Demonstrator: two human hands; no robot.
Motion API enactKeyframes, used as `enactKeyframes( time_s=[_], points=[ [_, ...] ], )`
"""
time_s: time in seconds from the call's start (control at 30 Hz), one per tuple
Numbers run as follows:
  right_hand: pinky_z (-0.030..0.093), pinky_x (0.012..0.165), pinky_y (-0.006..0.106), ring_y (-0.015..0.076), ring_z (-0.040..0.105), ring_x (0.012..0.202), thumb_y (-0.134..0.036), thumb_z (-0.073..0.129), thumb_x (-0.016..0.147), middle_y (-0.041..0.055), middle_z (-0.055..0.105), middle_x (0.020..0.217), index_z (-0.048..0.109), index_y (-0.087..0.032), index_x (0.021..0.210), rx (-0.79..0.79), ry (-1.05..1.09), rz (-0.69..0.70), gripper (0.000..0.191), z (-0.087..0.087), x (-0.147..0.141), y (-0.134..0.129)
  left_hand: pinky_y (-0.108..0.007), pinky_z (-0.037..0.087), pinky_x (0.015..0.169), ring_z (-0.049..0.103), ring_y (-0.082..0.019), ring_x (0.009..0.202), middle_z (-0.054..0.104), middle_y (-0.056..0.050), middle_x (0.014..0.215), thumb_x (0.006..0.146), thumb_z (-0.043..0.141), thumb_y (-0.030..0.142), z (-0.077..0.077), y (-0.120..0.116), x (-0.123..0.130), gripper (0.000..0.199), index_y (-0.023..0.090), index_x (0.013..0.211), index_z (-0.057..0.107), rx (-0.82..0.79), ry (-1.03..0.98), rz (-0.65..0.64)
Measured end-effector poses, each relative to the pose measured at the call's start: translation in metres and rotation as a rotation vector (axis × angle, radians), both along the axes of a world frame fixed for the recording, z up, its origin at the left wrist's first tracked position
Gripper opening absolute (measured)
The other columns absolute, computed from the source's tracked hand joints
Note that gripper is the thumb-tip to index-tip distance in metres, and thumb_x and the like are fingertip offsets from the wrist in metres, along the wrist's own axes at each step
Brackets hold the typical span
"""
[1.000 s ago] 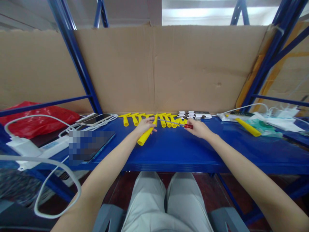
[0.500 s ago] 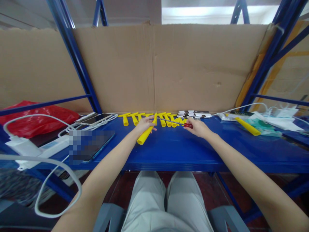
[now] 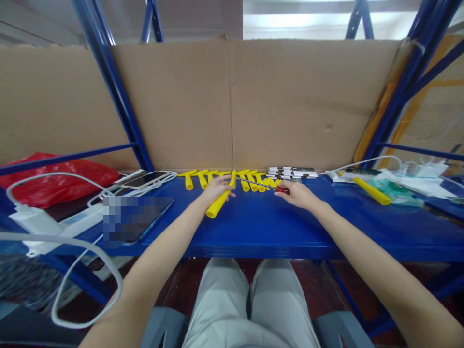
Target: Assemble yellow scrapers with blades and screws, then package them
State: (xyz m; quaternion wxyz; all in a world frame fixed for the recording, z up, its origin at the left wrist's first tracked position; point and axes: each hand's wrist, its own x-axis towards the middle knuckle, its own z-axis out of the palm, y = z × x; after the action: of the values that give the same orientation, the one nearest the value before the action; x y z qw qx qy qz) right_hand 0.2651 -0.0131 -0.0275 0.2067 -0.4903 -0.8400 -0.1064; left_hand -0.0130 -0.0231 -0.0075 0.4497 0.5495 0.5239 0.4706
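Observation:
A yellow T-shaped tool with a hollow tube handle [image 3: 217, 205] is held by my left hand [image 3: 219, 187], its open end pointing down toward me. My right hand [image 3: 297, 194] is closed on the red handle of a screwdriver [image 3: 282, 190]. The screwdriver's thin shaft runs leftward, and its tip meets the head end of the yellow tool. Exactly how the tip sits there is too small to tell. Behind my hands, several similar yellow tools [image 3: 245, 183] lie in a row along the cardboard.
A stack of black-and-white packets [image 3: 292, 172] lies at the back. Leftward are a dark tablet [image 3: 145, 222], a phone [image 3: 143, 179], a white power strip [image 3: 81, 223] and a red bag [image 3: 61, 179]. Another yellow tube [image 3: 373, 191] rests on plastic wrapping at right. A cardboard wall [image 3: 282, 101] closes the rear.
Both hands keep nearly the same place and grip. The whole view has shifted very slightly; nothing has been picked up or let go.

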Motion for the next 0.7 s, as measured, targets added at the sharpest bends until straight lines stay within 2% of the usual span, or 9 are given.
enactKeyframes(
  time_s=[0.17,0.5,0.7],
  points=[
    [0.036,0.056,0.025,0.0201,0.063,0.070,-0.035,0.055,0.083,0.0062,0.069,0.083,0.054,-0.020,0.094,0.012,0.005,-0.035,0.018,0.0024,0.0003,-0.0022,-0.019,0.043,0.038,0.064,-0.011,0.050,0.054,-0.021,0.126,0.074,0.056,-0.001,-0.0009,0.0005,-0.0002,0.063,0.012,0.135,0.043,-0.005,0.028,-0.011],
    [0.039,0.060,0.027,0.0207,0.063,0.074,-0.037,0.046,0.088,0.0073,0.069,0.086,0.056,-0.020,0.092,-0.003,-0.021,-0.017,0.019,0.0011,-0.0012,-0.0025,-0.018,0.043,0.040,0.065,-0.011,0.052,0.061,-0.018,0.115,0.075,0.059,0.001,-0.0022,0.0035,-0.0022,0.065,0.015,0.137,0.042,-0.012,0.014,-0.004],
    [0.038,0.058,0.026,0.0209,0.064,0.074,-0.036,0.056,0.082,0.0066,0.069,0.085,0.054,-0.021,0.094,-0.002,0.014,-0.029,0.020,0.0021,0.0005,-0.0006,-0.018,0.044,0.041,0.066,-0.012,0.055,0.056,-0.020,0.124,0.075,0.059,0.002,-0.0024,0.0029,-0.0017,0.065,0.015,0.136,0.043,-0.012,0.046,-0.016]
  ],
)
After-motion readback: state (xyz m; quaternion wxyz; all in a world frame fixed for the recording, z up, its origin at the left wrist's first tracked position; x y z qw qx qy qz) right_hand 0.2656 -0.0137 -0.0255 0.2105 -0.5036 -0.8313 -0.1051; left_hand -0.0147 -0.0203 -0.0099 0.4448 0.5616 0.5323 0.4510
